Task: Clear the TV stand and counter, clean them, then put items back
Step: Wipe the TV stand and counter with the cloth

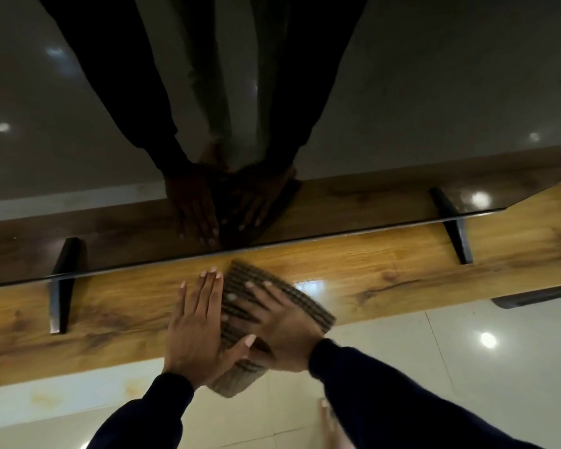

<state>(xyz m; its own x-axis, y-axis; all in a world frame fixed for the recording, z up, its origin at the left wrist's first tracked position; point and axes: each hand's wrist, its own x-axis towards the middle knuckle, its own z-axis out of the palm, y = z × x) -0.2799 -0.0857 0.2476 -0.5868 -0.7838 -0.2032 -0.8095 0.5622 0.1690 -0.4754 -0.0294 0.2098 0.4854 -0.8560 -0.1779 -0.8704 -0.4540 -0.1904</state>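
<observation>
A brown ribbed cloth point(300, 301) lies flat on the wooden TV stand top point(386, 270), its near end hanging over the front edge. My right hand point(279, 322) presses down on the cloth with fingers spread. My left hand point(198, 322) rests flat on the wood just left of the cloth, its thumb touching the cloth's near edge. The dark TV screen point(78, 140) stands right behind and mirrors both hands and my dark sleeves.
Two black TV feet point(60, 286) point(455, 228) stand on the stand, left and right of my hands. Glossy white tiled floor point(467, 367) lies below the stand's front edge. A dark grey object point(531, 298) shows under the stand at the right.
</observation>
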